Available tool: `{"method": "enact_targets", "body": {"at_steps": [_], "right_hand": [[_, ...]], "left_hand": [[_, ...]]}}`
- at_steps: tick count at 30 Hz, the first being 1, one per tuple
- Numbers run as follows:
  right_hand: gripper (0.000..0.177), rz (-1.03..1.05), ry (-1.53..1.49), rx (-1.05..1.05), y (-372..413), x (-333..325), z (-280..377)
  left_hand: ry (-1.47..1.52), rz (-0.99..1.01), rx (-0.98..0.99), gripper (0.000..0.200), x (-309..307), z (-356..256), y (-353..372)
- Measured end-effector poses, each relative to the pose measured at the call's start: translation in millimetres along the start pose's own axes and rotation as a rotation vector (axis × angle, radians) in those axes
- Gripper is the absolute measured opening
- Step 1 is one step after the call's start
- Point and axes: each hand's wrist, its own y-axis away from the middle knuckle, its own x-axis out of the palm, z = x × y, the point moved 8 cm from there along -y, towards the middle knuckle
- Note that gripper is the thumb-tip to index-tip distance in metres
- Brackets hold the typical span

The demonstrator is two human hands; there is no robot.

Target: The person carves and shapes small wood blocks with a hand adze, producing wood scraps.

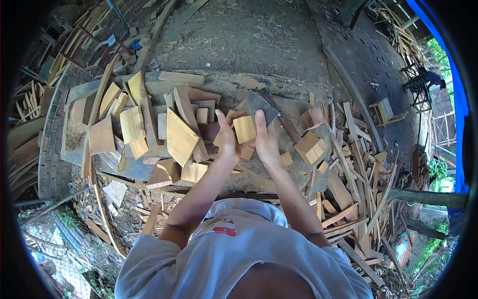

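wood offcuts (149,129) piled left | left hand (226,138) fingers curled, pressing block's left side | block (244,129) centre, held between both hands | right hand (266,142) fingers straight, flat on block's right side | shirt (249,254) near, red print unreadable

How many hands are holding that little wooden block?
2. The left hand holds the wooden block on its left side, and the right hand holds it on its right side. No other hands show.

Holding a small wood block (244,129) over the counter (234,82).
Pressed between left hand (226,138) and right hand (266,143); cut boards (179,134) heaped left of the fingers (260,118), offcuts (311,147) right.
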Motion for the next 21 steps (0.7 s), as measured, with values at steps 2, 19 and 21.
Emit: {"method": "enact_targets", "body": {"at_steps": [2,19,21], "right_hand": [[0.073,-0.006,-0.168,0.119,0.7,-0.3,3.2],[0.037,0.02,0.598,-0.342,4.4,11.5,48.4],[0.037,0.004,0.554,-0.44,20.1,17.5,57.9]], "left_hand": [[-0.02,0.052,0.122,0.061,12.0,-17.2,12.4],[-0.056,0.063,0.143,0.045,7.0,-2.4,-7.7],[0.051,0.074,0.061,0.048,13.9,-8.3,-6.0]]}}
